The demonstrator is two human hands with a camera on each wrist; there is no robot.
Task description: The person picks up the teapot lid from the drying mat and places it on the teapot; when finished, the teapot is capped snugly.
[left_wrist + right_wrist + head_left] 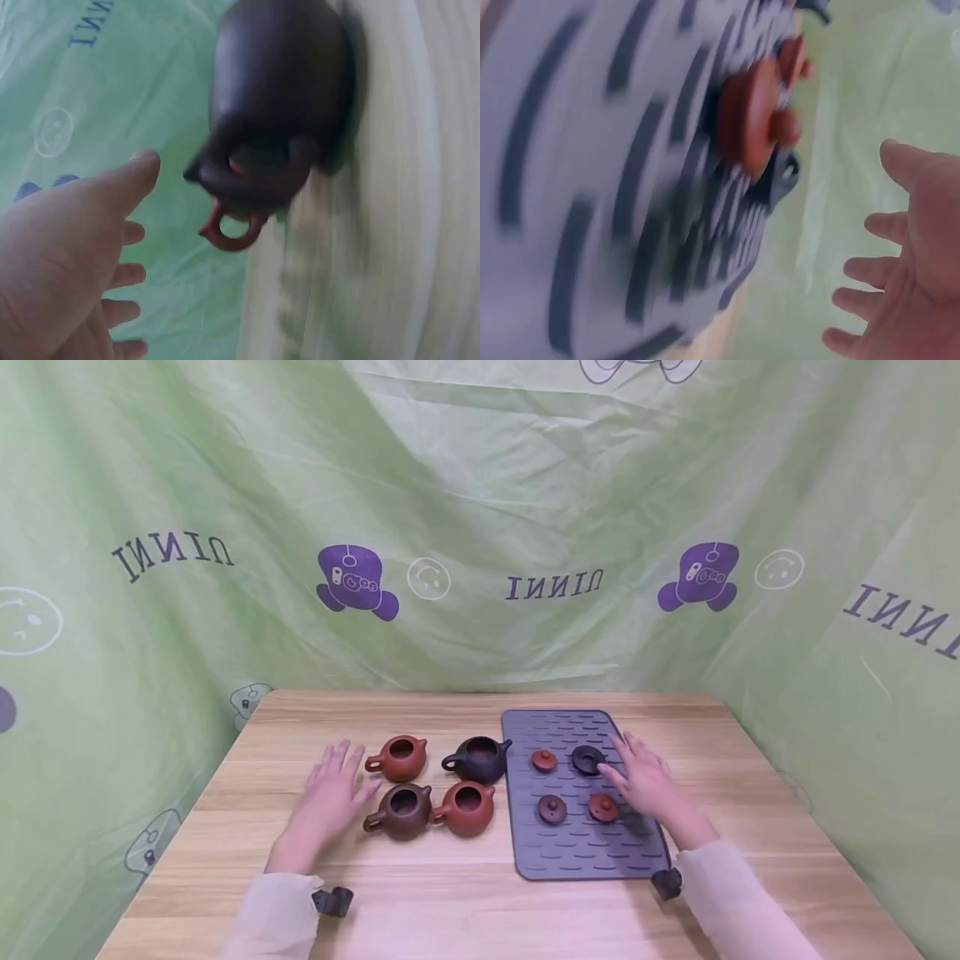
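Note:
My left hand [327,800] hovers with spread fingers at the left of several lidless teapots. Nearest to it are the dark brown teapot [403,820] and the red teapot [403,767] behind. Another red teapot [471,818] and a black teapot [480,768] stand further right. Over the right edge of a grey mat [528,860], my right hand [648,781] is held with its fingers apart and nothing in them. Its thumb comes close to a black lid [580,763]. Also on the mat lie a red lid [742,116], a smaller red lid [544,761] and a brown lid [552,810].
A wooden table [420,910] carries everything, with the mat on its right half. Green patterned cloth [465,643] hangs behind the table and along both sides. The black teapot's spout reaches the mat's left edge.

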